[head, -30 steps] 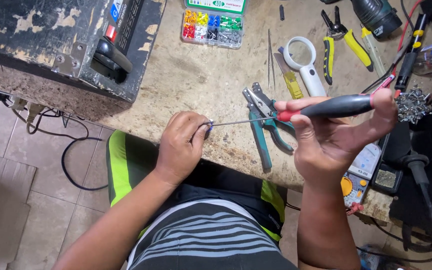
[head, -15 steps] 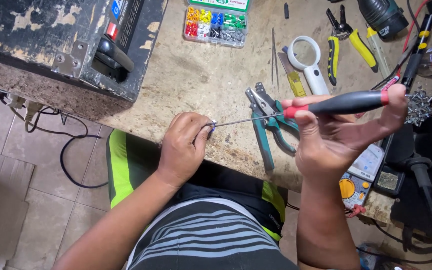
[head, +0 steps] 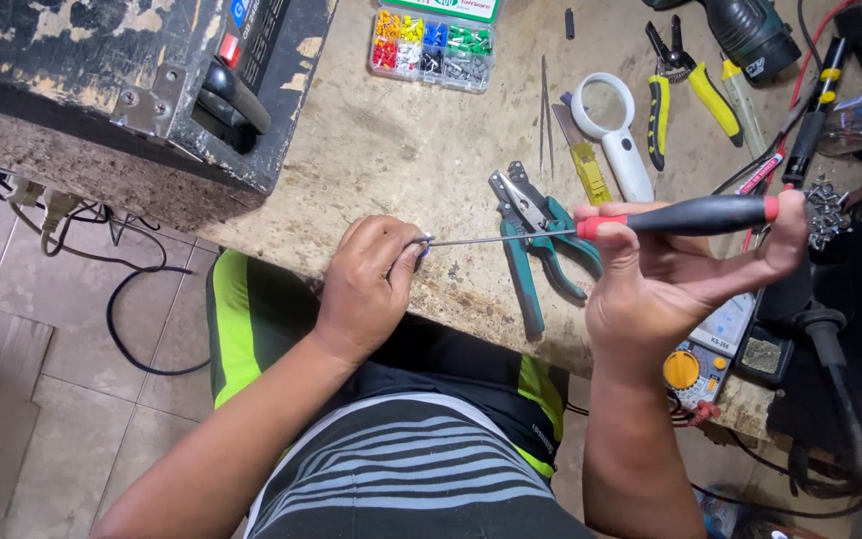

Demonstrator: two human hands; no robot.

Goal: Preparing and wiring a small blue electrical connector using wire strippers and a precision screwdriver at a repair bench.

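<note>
Head view, the only one. Person seated at the near edge of a worn bench [head: 401, 150], both hands working just above that edge.

Right hand [head: 670, 279] is wrapped around a screwdriver [head: 690, 216] with a black handle and red collar, fingers closed on the handle and the thumb pressing from the near side. The thin steel shaft runs level toward the left, roughly along the near edge.

Left hand [head: 366, 284] is clenched, fingertips pinched around a small part [head: 423, 242] at the shaft's tip. Only a bit of metal and something bluish shows; what it is cannot be told.

Doing the step well, as a judgement: keep the shaft in line with the small part, tip seated square, left pinch firm so the part does not spin, turn from the right fingers rather than the wrist, light push only. A slip would send the tip into the left fingertips.

Position: the small part sits inside the left fingertips, touching the screwdriver tip, well apart from the right hand, with the whole shaft between them.

Around: green-handled pliers [head: 541, 250] lie under the shaft between the hands. A magnifying glass [head: 616, 130] and yellow-handled cutters [head: 685, 85] lie further back. A clear box of coloured terminals [head: 433, 45] sits at the far edge, a black battered case [head: 122, 90] at the left corner, and a multimeter [head: 710, 354] at the near right.
</note>
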